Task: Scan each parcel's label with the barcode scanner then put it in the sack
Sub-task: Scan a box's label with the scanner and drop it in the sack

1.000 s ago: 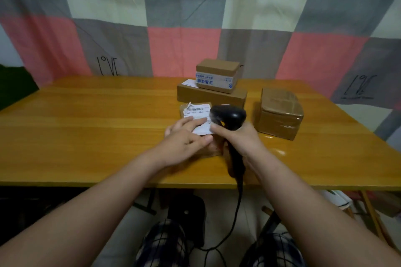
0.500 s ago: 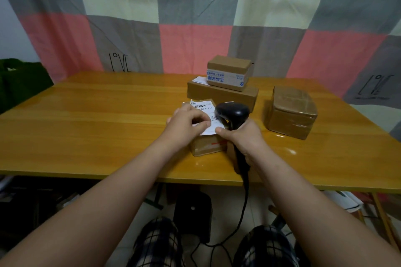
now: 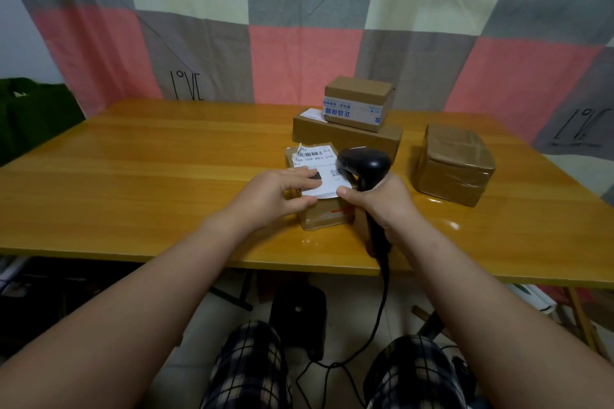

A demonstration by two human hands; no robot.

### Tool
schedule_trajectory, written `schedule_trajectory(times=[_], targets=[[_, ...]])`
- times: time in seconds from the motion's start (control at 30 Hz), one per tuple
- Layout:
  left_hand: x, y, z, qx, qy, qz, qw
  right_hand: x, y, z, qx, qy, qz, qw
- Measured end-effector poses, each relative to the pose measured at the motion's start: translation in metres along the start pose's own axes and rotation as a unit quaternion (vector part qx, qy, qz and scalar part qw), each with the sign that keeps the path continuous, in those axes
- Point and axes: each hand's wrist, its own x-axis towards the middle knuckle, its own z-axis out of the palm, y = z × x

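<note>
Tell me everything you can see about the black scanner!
The scanner is shiny black plastic, with a rounded head on a long handle. The right hand grips the handle. The head points left, over the right edge of the white label on the small parcel. A black cable hangs from the handle's bottom, past the table edge toward the floor.

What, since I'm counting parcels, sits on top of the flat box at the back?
A small blue-taped box sits on the flat box, next to a white label; anything beneath it is hidden.
</note>
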Motion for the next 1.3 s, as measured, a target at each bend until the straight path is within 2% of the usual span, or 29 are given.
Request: schedule_trajectory(times=[0.13, 0.23, 0.3, 0.4, 0.43, 0.5, 0.57, 0.67, 0.77, 0.87, 1.0, 1.1, 1.3], targets=[[-0.011, 0.0, -0.002, 0.028, 0.006, 0.032, 0.999, -0.006, -0.005, 0.0, -0.009, -0.029, -0.021, 0.999], [-0.009, 0.004, -0.012, 0.028, -0.011, 0.047, 0.998, -0.009, -0.005, 0.004, 0.027, -0.04, -0.011, 0.999], [0.0, 0.005, -0.017, 0.016, -0.017, 0.003, 1.0, -0.009, -0.005, 0.005, 0.034, -0.044, -0.008, 0.998], [0.021, -0.005, -0.018, 0.114, -0.044, -0.088, 0.989, -0.01, -0.008, 0.004, 0.054, -0.065, 0.008, 0.996], [0.026, -0.01, -0.018, 0.101, -0.058, -0.118, 0.986, -0.011, -0.009, 0.004, 0.062, -0.073, 0.019, 0.995], [0.032, -0.016, -0.017, -0.029, -0.073, -0.176, 0.981, -0.012, -0.01, 0.004, 0.086, -0.082, 0.034, 0.992], [0.033, -0.014, -0.012, -0.171, -0.068, -0.243, 0.952, -0.013, -0.01, 0.005, 0.103, -0.077, 0.046, 0.991], [0.033, -0.009, -0.005, -0.28, -0.02, -0.316, 0.906, -0.016, -0.008, 0.002, 0.115, -0.081, 0.061, 0.988], [0.027, -0.007, -0.006, -0.321, -0.03, -0.314, 0.893, -0.022, -0.003, -0.003, 0.117, -0.087, 0.033, 0.989], [0.014, -0.002, -0.011, -0.358, -0.042, -0.279, 0.89, -0.029, 0.0, -0.004, 0.096, -0.077, -0.016, 0.992], [0.0, -0.004, -0.021, -0.325, 0.039, -0.214, 0.92, -0.034, -0.005, 0.006, 0.027, -0.038, -0.087, 0.995], [-0.01, -0.009, -0.03, -0.302, 0.095, -0.199, 0.927, -0.042, -0.015, 0.016, 0.037, -0.005, -0.112, 0.993], [-0.02, -0.016, -0.041, -0.292, 0.137, -0.183, 0.929, -0.063, -0.029, 0.022, 0.084, -0.063, -0.088, 0.991]])
